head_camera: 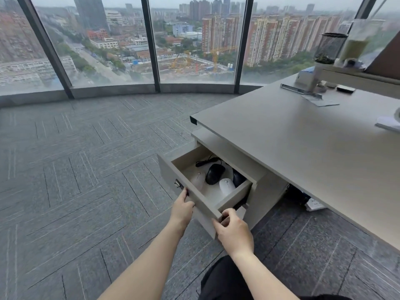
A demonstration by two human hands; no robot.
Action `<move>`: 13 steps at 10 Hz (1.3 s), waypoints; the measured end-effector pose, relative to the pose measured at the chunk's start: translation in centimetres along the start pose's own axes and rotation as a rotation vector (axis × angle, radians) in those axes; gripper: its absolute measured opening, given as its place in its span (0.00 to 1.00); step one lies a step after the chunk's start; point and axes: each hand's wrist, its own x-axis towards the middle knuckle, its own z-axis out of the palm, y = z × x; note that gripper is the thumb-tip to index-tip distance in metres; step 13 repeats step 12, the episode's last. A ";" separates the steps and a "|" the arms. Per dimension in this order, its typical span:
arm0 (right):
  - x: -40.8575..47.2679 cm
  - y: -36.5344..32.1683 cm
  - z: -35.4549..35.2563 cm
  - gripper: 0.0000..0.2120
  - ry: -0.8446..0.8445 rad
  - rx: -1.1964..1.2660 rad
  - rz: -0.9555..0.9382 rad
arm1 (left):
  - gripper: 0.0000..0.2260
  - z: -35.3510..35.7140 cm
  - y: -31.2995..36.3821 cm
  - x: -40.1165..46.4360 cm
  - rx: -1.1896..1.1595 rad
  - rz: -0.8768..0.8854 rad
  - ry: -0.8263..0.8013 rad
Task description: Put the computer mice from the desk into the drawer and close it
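Observation:
The top drawer [190,189] of a beige cabinet under the desk [292,137] stands pulled out. Inside lie several mice: a black corded mouse [214,173], a white mouse [226,186], a pale mouse [198,180] at the left, and a dark mouse [238,178] half hidden under the cabinet top. My left hand [182,207] rests against the drawer front near its lock. My right hand [232,229] grips the drawer front's near corner, fingers curled over the edge.
On the desk's far end stand a black mesh pen holder [330,48], a clear cup [357,42], a raised shelf and papers [324,101]. Dark items lie on the floor under the desk [300,197]. Grey carpet and tall windows fill the left.

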 end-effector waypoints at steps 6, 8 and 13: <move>9.3 4.6 -4.4 0.30 0.193 0.126 0.211 | 0.32 9.6 4.6 7.4 -0.047 -0.019 -0.109; 10.9 5.2 -5.0 0.12 0.233 0.143 0.216 | 0.32 11.5 5.4 8.4 -0.046 -0.037 -0.130; 10.5 5.9 -5.0 0.07 0.231 0.127 0.268 | 0.30 11.4 4.1 7.8 -0.066 -0.020 -0.148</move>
